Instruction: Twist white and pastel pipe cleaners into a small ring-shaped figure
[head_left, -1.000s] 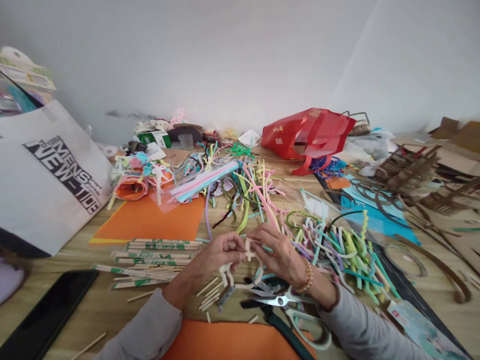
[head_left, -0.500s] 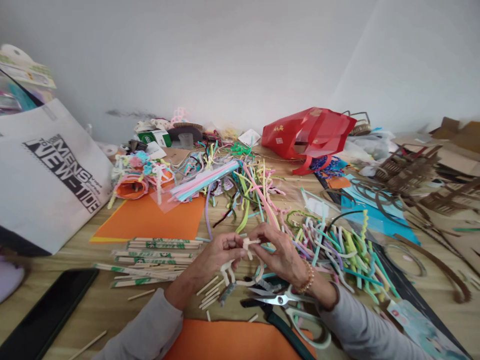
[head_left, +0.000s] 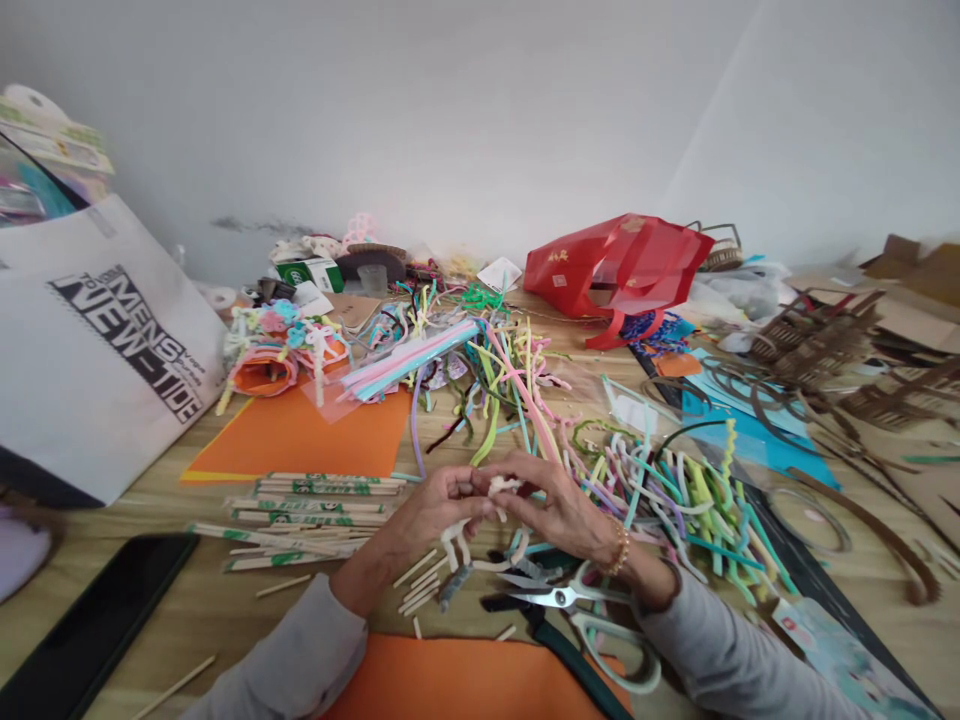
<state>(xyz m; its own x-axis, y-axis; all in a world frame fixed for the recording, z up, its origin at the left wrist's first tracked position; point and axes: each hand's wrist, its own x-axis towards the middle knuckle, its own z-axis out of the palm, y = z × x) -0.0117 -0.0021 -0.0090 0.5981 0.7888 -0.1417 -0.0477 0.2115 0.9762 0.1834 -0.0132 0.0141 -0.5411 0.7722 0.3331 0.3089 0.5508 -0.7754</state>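
Note:
Between my two hands is a cream-white fuzzy pipe cleaner point(head_left: 504, 485), bent into a small shape. My left hand point(head_left: 441, 508) pinches its left side with thumb and fingers. From the right, my right hand point(head_left: 556, 502) has its fingertips closed on the other side; part of the piece is hidden by them. Just below, white and grey pipe cleaner pieces point(head_left: 456, 575) lie on the table. Scissors point(head_left: 562, 597) with pale handles rest partly open under my right wrist, across a dark-handled tool point(head_left: 574, 665).
Short wooden sticks point(head_left: 421, 590) and paper-wrapped chopsticks point(head_left: 315, 515) lie left of my hands. Coloured pipe cleaners point(head_left: 675, 490) heap to the right and behind. A phone point(head_left: 97, 620), a white bag point(head_left: 105, 350), a red bag point(head_left: 615, 265) and orange paper point(head_left: 450, 680) surround the workspace.
My right fingers have curled further over the white pipe cleaner and drawn nearer my left fingers. The piece has turned slightly. Things on the table lie as before.

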